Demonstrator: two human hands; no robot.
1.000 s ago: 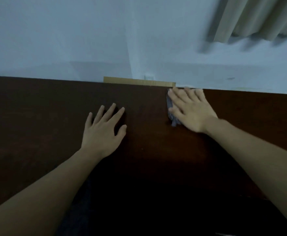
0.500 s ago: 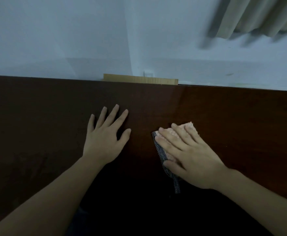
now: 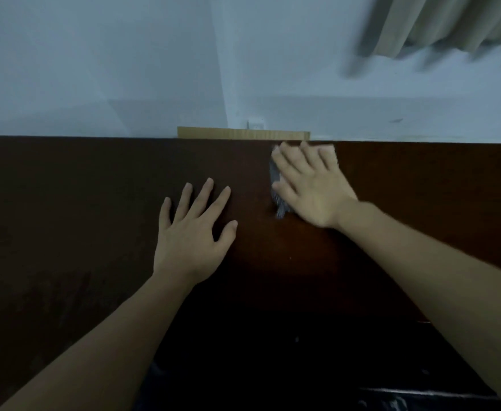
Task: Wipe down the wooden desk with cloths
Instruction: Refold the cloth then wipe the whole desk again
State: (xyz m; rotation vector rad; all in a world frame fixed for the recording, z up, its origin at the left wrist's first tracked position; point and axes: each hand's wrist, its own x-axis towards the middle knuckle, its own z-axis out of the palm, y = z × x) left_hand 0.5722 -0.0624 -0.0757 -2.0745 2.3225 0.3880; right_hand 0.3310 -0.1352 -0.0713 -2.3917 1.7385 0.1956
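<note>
The dark brown wooden desk (image 3: 80, 203) fills the lower half of the view. My right hand (image 3: 310, 185) lies flat with straight fingers on a cloth (image 3: 276, 188) near the desk's far edge. Only the cloth's grey left side and a pale corner by the fingertips show; the hand, blurred by motion, hides the rest. My left hand (image 3: 193, 229) rests flat on the bare desk, fingers spread, a short way left of and nearer than the cloth.
A light wooden strip (image 3: 243, 133) and a small white fitting (image 3: 255, 125) sit behind the desk's far edge against the pale wall. A beige curtain (image 3: 451, 22) hangs at the top right. The desk's near edge is in deep shadow.
My right hand has pushed the cloth away from me, from mid-desk back to the far edge. A second ago it was also at the far edge. The left hand has stayed in place.
</note>
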